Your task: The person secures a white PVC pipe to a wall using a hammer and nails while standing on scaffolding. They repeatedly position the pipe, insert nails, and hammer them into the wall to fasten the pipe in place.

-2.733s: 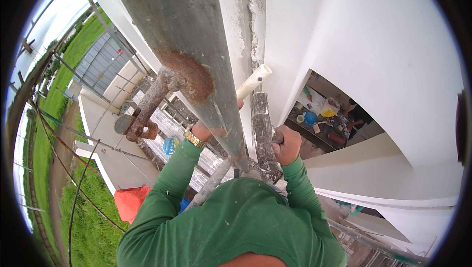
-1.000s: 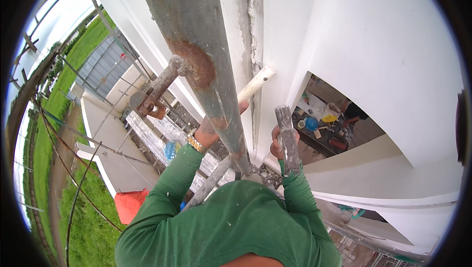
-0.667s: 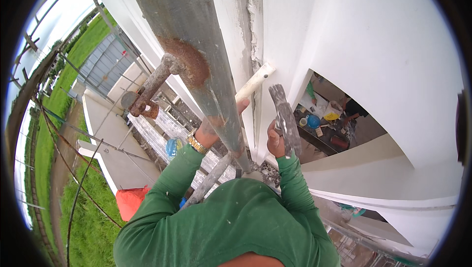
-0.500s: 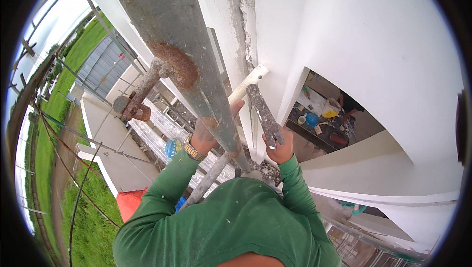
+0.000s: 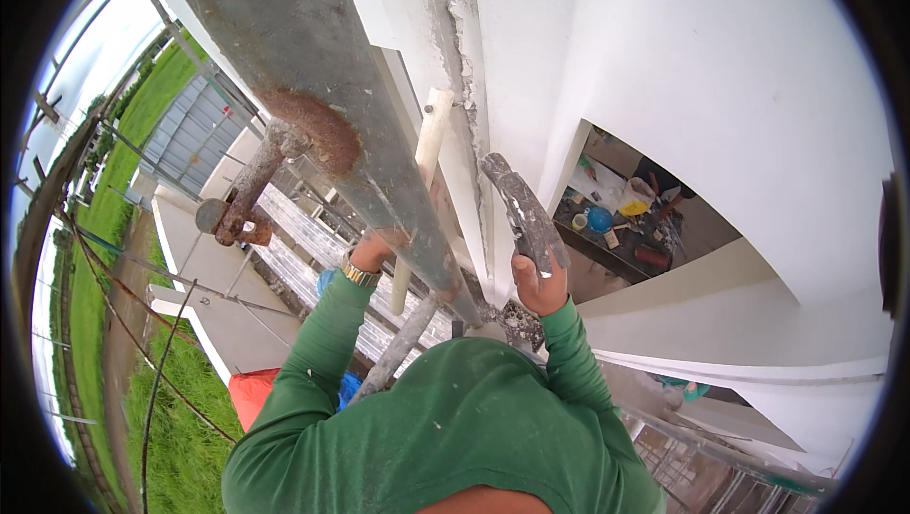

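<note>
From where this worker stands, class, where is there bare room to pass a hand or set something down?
A hand might pass between the pale bar and the dark tool in the right hand, before the white wall. Lower down, whitish planks show bare patches between the rusty clamp and left hand. Crowded: where left hand, grey pipe and pale bar overlap.

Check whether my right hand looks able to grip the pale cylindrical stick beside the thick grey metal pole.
Probably not: the right hand holds a dark, mottled, elongated tool. Otherwise, the upper end of the pale stick looks exposed, right of the pole.
</note>
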Demonstrator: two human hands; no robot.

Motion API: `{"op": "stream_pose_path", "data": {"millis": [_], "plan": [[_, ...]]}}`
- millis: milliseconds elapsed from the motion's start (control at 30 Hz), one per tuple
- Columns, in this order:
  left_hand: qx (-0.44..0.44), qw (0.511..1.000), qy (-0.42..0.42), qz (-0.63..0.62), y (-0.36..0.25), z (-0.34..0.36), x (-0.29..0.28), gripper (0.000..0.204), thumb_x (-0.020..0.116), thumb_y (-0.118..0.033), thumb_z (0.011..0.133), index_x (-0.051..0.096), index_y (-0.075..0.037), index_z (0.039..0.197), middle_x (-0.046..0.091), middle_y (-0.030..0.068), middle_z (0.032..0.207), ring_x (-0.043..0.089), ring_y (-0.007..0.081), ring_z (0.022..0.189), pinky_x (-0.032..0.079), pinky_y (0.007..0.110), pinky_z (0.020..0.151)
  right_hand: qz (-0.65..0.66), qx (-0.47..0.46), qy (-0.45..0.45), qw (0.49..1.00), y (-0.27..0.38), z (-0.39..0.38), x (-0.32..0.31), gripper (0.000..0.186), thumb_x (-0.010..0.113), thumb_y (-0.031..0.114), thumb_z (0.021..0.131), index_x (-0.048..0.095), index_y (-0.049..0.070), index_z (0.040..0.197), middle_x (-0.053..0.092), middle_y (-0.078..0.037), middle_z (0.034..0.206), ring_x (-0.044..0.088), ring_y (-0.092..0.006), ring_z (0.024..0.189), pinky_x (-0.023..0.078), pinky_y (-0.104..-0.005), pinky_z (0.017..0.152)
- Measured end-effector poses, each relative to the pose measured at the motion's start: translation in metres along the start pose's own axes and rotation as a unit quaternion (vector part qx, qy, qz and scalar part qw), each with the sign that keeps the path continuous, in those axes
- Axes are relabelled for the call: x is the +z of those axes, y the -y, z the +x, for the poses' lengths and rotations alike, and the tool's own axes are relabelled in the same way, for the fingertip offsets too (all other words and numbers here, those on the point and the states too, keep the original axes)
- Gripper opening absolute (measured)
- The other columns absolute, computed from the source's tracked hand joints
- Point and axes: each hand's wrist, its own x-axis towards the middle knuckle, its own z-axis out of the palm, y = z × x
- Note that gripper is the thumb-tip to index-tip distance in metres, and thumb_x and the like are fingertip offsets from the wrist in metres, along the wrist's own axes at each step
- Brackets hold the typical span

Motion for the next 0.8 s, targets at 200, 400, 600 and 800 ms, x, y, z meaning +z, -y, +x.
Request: {"op": "stream_pose_path", "data": {"millis": [200, 400, 600, 800], "plan": [[0.023, 0.999, -0.005, 0.038, 0.001, -0.002, -0.005, 0.060, 0.042, -0.065, 0.099, 0.051, -0.009, 0.078, 0.047, -0.0019, 0.054, 0.044, 0.0078, 0.043, 0.037, 0.021, 0.040, -0.045, 0.017, 0.025, 0.999, 0.005, 0.007, -0.013, 0.052, 0.062, 0.052, 0.095, 0.058, 0.000, 0.099, 0.056, -0.001, 0.067, 0.053, -0.0084, 0.058, 0.041, -0.0239, 0.051], [-0.049, 0.993, 0.018, -0.107, -0.034, 0.001, 0.016, 0.061, 0.040, -0.065, 0.099, 0.051, -0.009, 0.077, 0.044, -0.0041, 0.052, 0.044, 0.0063, 0.044, 0.035, 0.020, 0.040, -0.137, -0.019, 0.001, 0.990, -0.003, 0.006, -0.033, 0.057, 0.054, 0.052, 0.099, 0.056, -0.003, 0.113, 0.055, 0.000, 0.073, 0.050, -0.0066, 0.057, 0.040, -0.0223, 0.051], [-0.053, 0.997, 0.023, -0.045, -0.032, -0.003, 0.016, 0.062, 0.038, -0.066, 0.100, 0.051, -0.010, 0.076, 0.043, -0.0046, 0.052, 0.043, 0.0059, 0.042, 0.035, 0.020, 0.039, -0.145, 0.022, 0.011, 0.989, 0.043, 0.024, -0.038, 0.048, 0.071, 0.033, 0.092, 0.062, -0.008, 0.115, 0.063, -0.016, 0.080, 0.060, -0.0275, 0.062, 0.048, -0.0320, 0.060], [-0.076, 0.988, 0.028, -0.135, -0.039, 0.001, 0.010, 0.048, 0.054, -0.054, 0.098, 0.055, -0.012, 0.075, 0.049, -0.0040, 0.060, 0.046, 0.0057, 0.050, 0.037, 0.020, 0.043, -0.140, -0.069, 0.003, 0.988, 0.097, 0.052, -0.056, 0.043, 0.074, 0.029, 0.091, 0.061, -0.008, 0.109, 0.057, -0.015, 0.069, 0.053, -0.0267, 0.052, 0.044, -0.0301, 0.052]]}}
